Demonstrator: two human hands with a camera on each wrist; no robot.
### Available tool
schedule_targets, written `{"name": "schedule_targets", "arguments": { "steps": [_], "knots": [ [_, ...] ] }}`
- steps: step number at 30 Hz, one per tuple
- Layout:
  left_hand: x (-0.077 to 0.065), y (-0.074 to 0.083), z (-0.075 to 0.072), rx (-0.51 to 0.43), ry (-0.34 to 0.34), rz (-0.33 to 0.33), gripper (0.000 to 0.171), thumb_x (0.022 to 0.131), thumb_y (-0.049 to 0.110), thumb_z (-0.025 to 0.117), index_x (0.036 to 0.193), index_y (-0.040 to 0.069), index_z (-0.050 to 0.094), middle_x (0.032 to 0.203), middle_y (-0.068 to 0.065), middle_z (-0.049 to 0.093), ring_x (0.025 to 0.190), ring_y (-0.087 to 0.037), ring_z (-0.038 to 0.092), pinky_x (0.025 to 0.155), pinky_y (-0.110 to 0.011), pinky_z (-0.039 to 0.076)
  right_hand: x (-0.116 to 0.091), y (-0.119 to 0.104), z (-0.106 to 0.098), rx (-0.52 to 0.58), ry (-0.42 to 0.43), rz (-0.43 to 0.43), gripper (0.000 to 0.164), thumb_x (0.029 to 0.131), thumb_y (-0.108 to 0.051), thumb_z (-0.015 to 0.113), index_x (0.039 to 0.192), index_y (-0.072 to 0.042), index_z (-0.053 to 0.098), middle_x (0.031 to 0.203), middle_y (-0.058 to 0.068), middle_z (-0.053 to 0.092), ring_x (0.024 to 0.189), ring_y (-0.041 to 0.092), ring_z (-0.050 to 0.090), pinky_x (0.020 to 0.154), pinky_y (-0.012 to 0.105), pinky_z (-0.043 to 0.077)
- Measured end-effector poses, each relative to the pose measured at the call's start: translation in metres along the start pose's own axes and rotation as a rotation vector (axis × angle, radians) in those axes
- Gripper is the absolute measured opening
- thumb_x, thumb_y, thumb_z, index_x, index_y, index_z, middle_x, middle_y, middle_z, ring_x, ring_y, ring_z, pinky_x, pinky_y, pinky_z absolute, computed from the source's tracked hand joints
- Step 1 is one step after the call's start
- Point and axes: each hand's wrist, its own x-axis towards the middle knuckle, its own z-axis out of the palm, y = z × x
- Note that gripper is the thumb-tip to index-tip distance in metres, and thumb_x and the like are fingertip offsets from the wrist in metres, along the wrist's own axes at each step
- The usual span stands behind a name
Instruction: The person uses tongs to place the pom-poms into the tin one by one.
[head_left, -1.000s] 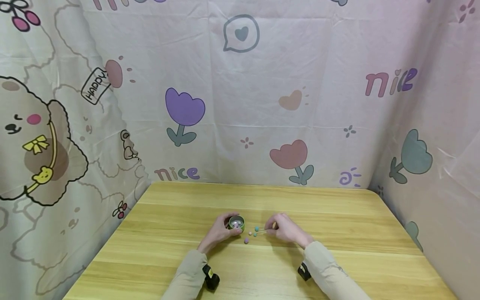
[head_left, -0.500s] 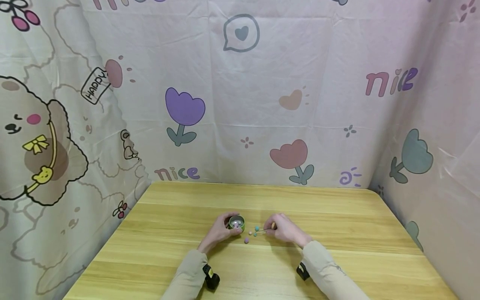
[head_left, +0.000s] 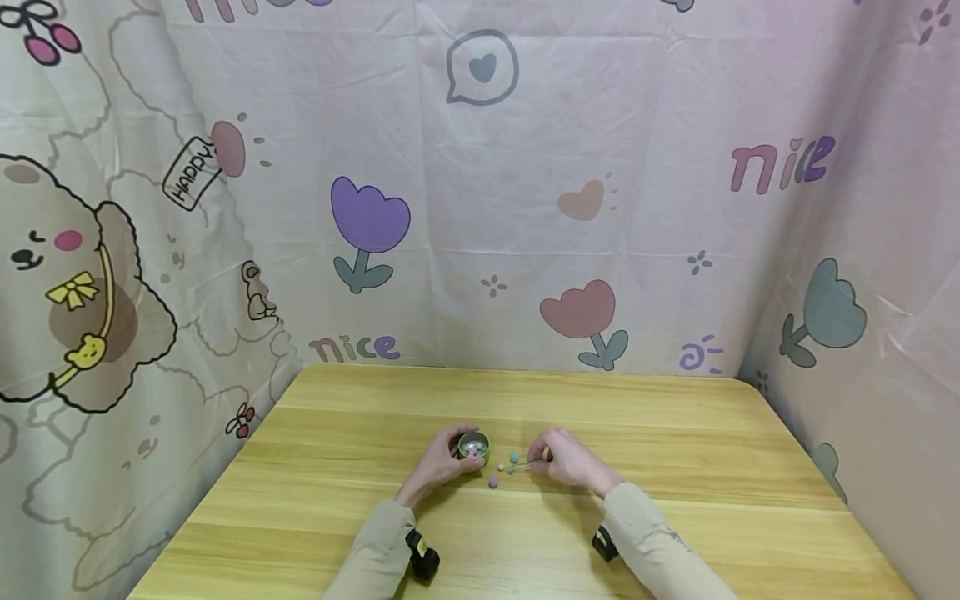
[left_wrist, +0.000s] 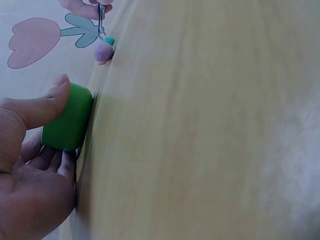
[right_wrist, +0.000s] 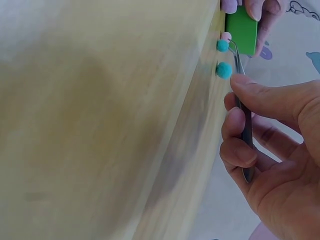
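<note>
My left hand (head_left: 441,460) grips a small green tin (left_wrist: 72,120) on the table, thumb on the near side and fingers round the other. Several pale pompoms show inside it in the head view. My right hand (head_left: 567,458) holds metal tweezers (right_wrist: 246,125) between thumb and fingers, their bent tips pointing left. Those tips are right at a small teal pompom (right_wrist: 222,45). Close by lie a larger teal pompom (right_wrist: 224,70) and a pink pompom (head_left: 501,467). A purple pompom (left_wrist: 103,51) lies nearest to the person, just right of the left thumb.
The wood-grain table (head_left: 360,400) reaches back to a printed cloth (head_left: 480,208), which also hangs along the left and right sides. A black wrist camera (head_left: 423,560) sits by the left sleeve, with another black camera (head_left: 604,543) by the right sleeve.
The tweezers' arms, spread apart a second ago, now look closer together at the small teal pompom. My right hand has shifted slightly left. The left hand and tin have stayed put.
</note>
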Motion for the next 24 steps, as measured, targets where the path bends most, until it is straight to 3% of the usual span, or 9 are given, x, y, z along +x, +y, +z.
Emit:
{"name": "schedule_targets", "arguments": {
  "steps": [15, 24],
  "knots": [
    [-0.0018, 0.0, 0.0005, -0.002, -0.002, 0.006, 0.062, 0.086, 0.001, 0.076, 0.138, -0.015, 0.047, 0.13, -0.034, 0.056, 0.128, -0.051, 0.053, 0.111, -0.059, 0.043, 0.001, 0.0008, 0.0034, -0.046, 0.03, 0.007, 0.011, 0.085, 0.002, 0.072, 0.086, -0.009, 0.076, 0.086, 0.005, 0.075, 0.077, 0.008, 0.061, 0.07, 0.022, 0.053],
    [0.0, -0.0011, 0.0002, -0.008, -0.003, 0.004, 0.062, 0.085, 0.001, 0.077, 0.138, -0.015, 0.047, 0.13, -0.033, 0.056, 0.128, -0.051, 0.053, 0.112, -0.059, 0.042, -0.0001, 0.0023, 0.0028, -0.017, 0.048, 0.004, 0.007, 0.085, 0.001, 0.071, 0.086, -0.004, 0.076, 0.083, 0.007, 0.074, 0.073, 0.009, 0.06, 0.065, 0.02, 0.052]
  ]
}}
